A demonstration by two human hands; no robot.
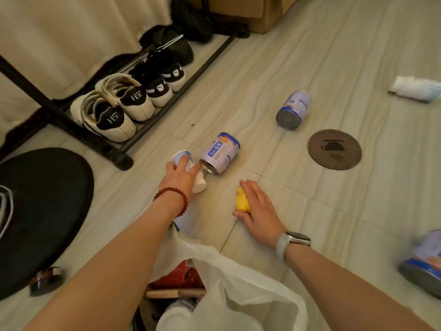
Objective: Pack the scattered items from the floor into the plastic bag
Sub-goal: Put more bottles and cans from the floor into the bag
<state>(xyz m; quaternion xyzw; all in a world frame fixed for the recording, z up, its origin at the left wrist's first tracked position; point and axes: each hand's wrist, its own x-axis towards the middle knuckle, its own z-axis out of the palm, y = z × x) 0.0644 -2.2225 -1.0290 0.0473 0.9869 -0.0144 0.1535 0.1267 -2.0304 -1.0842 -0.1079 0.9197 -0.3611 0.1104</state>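
Observation:
My left hand (182,174) grips a small white and blue bottle (199,185) lying on the floor tiles. My right hand (259,206) lies over a small yellow toy (241,201), thumb under it and fingers along its side. A blue and white can (220,152) lies on its side just beyond the left hand. A second can (294,109) lies farther off. The white plastic bag (238,283) gapes open at the bottom between my forearms, with a red packet (183,274) and other items inside.
A shoe rack (114,149) with white and black shoes stands at the left. A black round seat (43,211) and a tape roll (46,280) lie at the lower left. A round floor drain cover (334,149), a white packet (416,88) and another can (424,261) lie to the right.

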